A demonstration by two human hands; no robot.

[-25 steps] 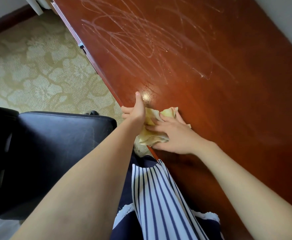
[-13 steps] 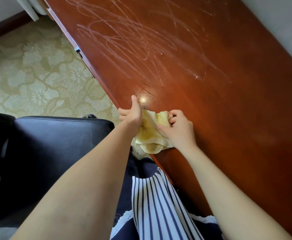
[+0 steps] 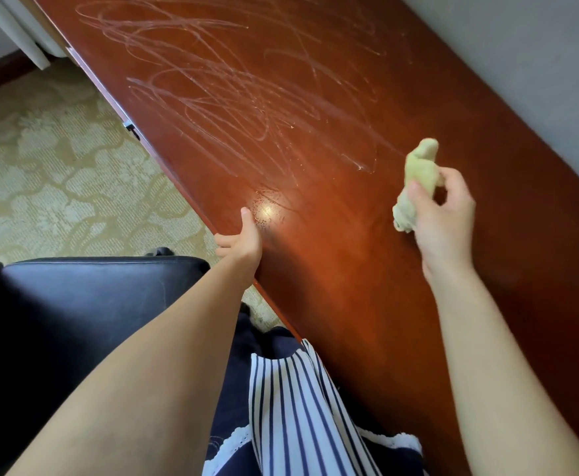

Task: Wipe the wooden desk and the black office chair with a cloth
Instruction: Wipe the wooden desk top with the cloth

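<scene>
The reddish wooden desk [image 3: 332, 276] runs diagonally through the view, its top covered with pale scribbled streaks at the far end. My right hand [image 3: 444, 221] holds a bunched yellow cloth [image 3: 416, 178] just above the desk's middle, near the wall side. My left hand [image 3: 243, 240] rests at the desk's front edge, thumb on top and fingers curled under the edge. The black office chair [image 3: 85, 310] stands at lower left, close beside the desk and under my left forearm.
A patterned beige carpet [image 3: 51, 187] covers the floor to the left. A grey wall [image 3: 538, 63] borders the desk's far side. A white frame [image 3: 17, 36] stands at top left. My striped apron [image 3: 298, 413] hangs at the bottom.
My right hand has lifted the cloth from the desk's front edge and carried it right, toward the wall. My left hand let go of the cloth and stays at the edge.
</scene>
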